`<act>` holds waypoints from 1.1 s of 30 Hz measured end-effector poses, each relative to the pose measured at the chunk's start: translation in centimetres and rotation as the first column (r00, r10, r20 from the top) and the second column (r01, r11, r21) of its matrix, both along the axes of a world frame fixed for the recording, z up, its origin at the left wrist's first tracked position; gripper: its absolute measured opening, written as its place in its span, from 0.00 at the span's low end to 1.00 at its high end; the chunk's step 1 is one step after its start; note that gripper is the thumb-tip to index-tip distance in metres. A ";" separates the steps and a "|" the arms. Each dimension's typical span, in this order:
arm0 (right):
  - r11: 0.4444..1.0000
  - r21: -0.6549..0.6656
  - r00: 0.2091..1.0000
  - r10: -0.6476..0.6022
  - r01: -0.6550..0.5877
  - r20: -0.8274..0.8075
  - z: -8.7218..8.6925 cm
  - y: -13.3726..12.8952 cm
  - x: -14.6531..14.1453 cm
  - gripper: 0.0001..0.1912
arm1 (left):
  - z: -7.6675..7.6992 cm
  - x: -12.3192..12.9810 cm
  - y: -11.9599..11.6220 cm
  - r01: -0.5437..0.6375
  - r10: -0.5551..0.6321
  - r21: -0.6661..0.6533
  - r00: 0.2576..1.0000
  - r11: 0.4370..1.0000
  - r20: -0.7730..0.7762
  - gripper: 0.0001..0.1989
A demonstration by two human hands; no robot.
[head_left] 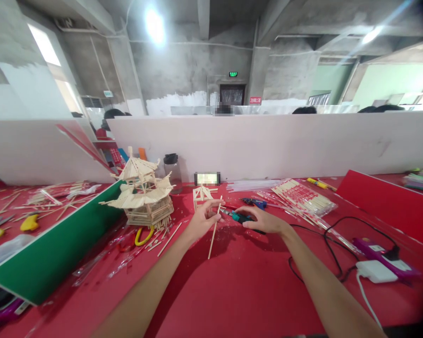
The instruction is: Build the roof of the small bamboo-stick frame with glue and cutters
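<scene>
Broadly, a red table fills the lower view, backed by a long white partition. At the left a green divider board runs diagonally across the surface, and at the right a red divider does the same.

Beside the green board's far end stands a tall pagoda model built from wooden sticks, with loose sticks scattered at its base and yellow-handled scissors lying just in front of it. Right of centre, bundles of packaged chopsticks lie fanned out. A purple glue gun rests near the right edge, just beside a white power adapter, with a black cable looping between there and the hands.

Behind the hands stands a small stick frame, and behind that a phone leans against the partition, near a dark-lidded jar.

The left hand has its fingers closed around a thin wooden stick, pinching it near the top so that it hangs down slanted toward the table. The right hand lies low on the table with its fingers wrapped on a teal-handled cutter, whose tip points at the stick, just beside the left fingers.
</scene>
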State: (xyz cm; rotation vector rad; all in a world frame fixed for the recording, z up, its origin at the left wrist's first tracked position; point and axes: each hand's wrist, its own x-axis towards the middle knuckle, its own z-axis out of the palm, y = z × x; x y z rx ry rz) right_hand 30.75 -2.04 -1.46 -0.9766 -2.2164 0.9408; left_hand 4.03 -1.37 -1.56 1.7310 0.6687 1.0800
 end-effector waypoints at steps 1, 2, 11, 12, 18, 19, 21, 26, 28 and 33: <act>1.000 0.002 1.000 0.000 0.000 0.000 0.1 0.0 0.0 0.24 | 0.0 0.0 0.0 -0.001 0.001 0.002 1.000 1.000 -0.010 0.21; 1.000 0.007 1.000 -0.003 0.003 0.001 0.1 -0.1 -0.1 0.24 | 0.0 0.0 0.0 0.005 -0.005 0.003 1.000 1.000 -0.020 0.21; 0.999 0.050 1.000 0.006 -0.006 -0.012 0.2 -0.3 -0.6 0.24 | -0.2 -0.2 0.2 0.107 -0.107 -0.020 0.994 0.994 -0.033 0.22; 0.999 0.050 1.000 0.010 -0.009 -0.011 0.3 -0.3 -0.6 0.24 | -0.1 -0.2 0.1 0.111 -0.111 -0.020 0.993 0.994 -0.032 0.22; 0.998 0.061 1.000 0.005 -0.004 -0.008 0.4 -0.2 -0.7 0.24 | 0.1 -0.2 0.0 0.099 -0.100 -0.038 0.995 0.994 -0.024 0.22; 0.998 0.064 1.000 0.002 -0.001 -0.016 0.4 -0.3 -0.9 0.24 | 0.1 -0.1 -0.1 0.090 -0.091 -0.046 0.996 0.995 -0.008 0.22; 0.997 0.070 0.999 -0.013 0.016 -0.038 0.4 -0.5 -1.3 0.24 | 0.0 0.0 -0.2 0.072 -0.069 -0.070 0.997 0.995 0.046 0.23; 0.995 0.083 0.994 -0.042 0.051 -0.104 0.2 -0.7 -2.6 0.22 | 0.1 0.2 -0.3 0.043 -0.026 -0.115 0.989 0.992 0.148 0.25; 0.994 0.091 0.993 -0.045 0.056 -0.112 0.2 -0.8 -3.0 0.22 | 0.1 0.2 -0.4 0.026 -0.007 -0.111 0.986 0.993 0.164 0.25; 0.989 0.120 0.993 -0.071 0.083 -0.097 0.5 -1.3 -3.6 0.21 | -0.2 0.3 -0.3 -0.059 0.071 -0.074 0.982 0.996 0.176 0.25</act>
